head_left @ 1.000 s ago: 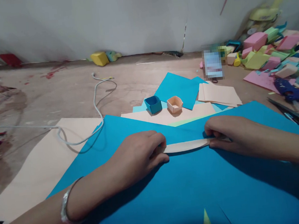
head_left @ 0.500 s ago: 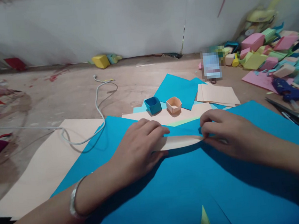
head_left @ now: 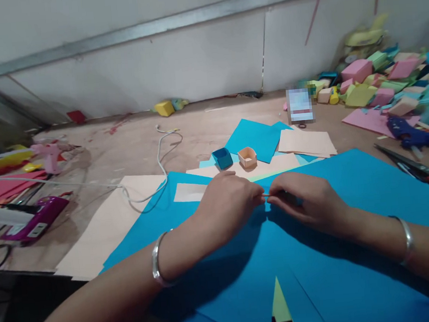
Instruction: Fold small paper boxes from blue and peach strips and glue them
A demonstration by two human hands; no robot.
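A pale peach paper strip (head_left: 190,192) extends left from under my left hand (head_left: 230,204), above large blue sheets (head_left: 226,290). Fingers of that hand pinch the strip near its right end. Facing it, my right hand (head_left: 308,200) is closed in a pinch on the same strip, of which only a thin edge shows between the fingertips. Just beyond the hands stand a small blue paper box (head_left: 222,158) and a small peach paper box (head_left: 248,158), both with open tops.
Scissors (head_left: 406,162) and a blue glue gun (head_left: 418,135) lie at the right, before a pile of coloured paper boxes (head_left: 359,93). A white cable (head_left: 159,158) and a purple device (head_left: 37,221) are at the left. Peach sheets (head_left: 101,236) lie under the blue ones.
My hands have come close together, and the strip now extends past the left hand instead of spanning between them. The view has shifted, showing more of the wall and left side.
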